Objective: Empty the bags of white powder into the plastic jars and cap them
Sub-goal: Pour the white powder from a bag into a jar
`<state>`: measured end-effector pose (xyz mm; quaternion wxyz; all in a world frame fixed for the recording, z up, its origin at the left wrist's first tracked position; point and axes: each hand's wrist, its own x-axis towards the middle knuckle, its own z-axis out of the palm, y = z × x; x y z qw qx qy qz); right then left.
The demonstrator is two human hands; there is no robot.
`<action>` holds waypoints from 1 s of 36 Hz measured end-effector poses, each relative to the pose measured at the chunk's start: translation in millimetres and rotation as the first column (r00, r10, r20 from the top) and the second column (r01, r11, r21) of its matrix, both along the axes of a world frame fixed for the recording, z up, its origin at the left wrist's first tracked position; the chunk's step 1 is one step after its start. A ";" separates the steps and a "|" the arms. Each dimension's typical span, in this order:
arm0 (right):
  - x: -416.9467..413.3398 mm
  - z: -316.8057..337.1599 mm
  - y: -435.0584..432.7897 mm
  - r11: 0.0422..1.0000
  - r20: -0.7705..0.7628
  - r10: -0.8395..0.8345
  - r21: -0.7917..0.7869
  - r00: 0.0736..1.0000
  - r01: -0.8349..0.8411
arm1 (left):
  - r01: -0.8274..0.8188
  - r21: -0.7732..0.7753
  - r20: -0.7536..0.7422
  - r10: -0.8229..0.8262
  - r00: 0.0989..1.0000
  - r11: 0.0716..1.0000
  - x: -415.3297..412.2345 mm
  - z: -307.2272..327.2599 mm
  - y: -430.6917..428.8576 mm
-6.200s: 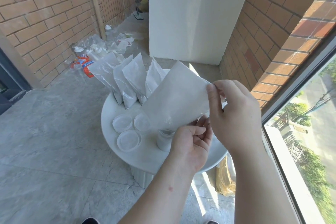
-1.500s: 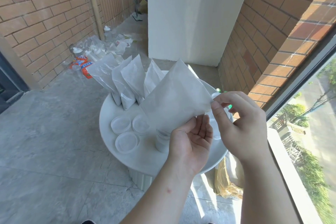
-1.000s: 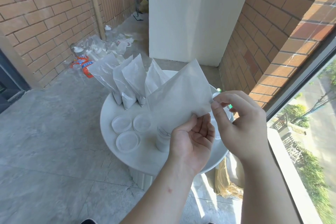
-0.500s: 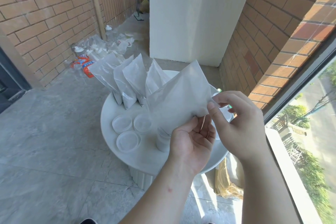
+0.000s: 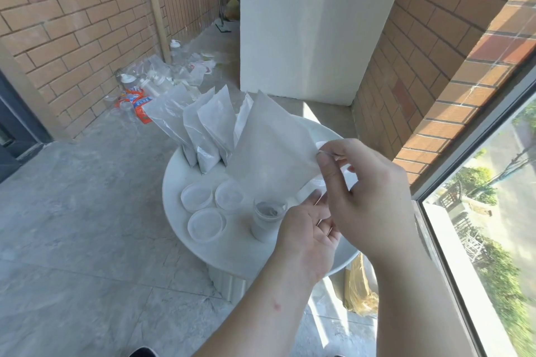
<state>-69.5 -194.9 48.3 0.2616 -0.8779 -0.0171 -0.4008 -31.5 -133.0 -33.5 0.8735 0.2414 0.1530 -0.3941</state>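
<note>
The round white bench [image 5: 177,182] carried everything, and the step in hand looked like emptying one bag into a jar. Beyond both hands a row of filled bags [image 5: 203,130] stood upright. The tilted bag [image 5: 272,151] hung above and left of the hands, its low corner over the open jar [image 5: 266,220]. The right hand [image 5: 374,197] pinched the bag's right corner between thumb and forefinger. The left hand [image 5: 307,238] sat at the bag's lower edge, just right of the jar, its fingers partly hidden, so its grip could not be told. The next move probably called for shaking out the remainder, then taking one of the lids [image 5: 206,224] left of the jar.
</note>
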 end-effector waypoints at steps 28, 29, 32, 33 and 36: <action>-1.0 3.2 0.0 0.999 0.029 -0.041 0.002 0.999 0.041 | 0.010 0.116 -0.031 -0.007 1.000 0.993 -4.8 16.3 8.1; -1.3 3.7 -0.1 0.999 0.037 -0.041 0.009 0.999 0.040 | 0.016 0.122 -0.027 -0.013 1.000 0.992 -4.6 16.7 8.2; -2.9 7.5 0.0 0.999 0.029 -0.032 0.034 0.999 0.031 | 0.008 0.119 -0.040 -0.003 0.999 0.993 -5.3 18.7 8.3; -3.0 7.7 0.1 0.999 0.026 -0.034 0.041 0.999 0.033 | 0.002 0.112 -0.047 0.003 0.999 0.994 -5.5 18.3 8.2; -2.5 5.6 -0.2 0.997 0.002 -0.053 0.050 0.999 0.052 | -0.014 0.096 -0.064 0.021 0.998 0.995 -5.8 17.2 8.9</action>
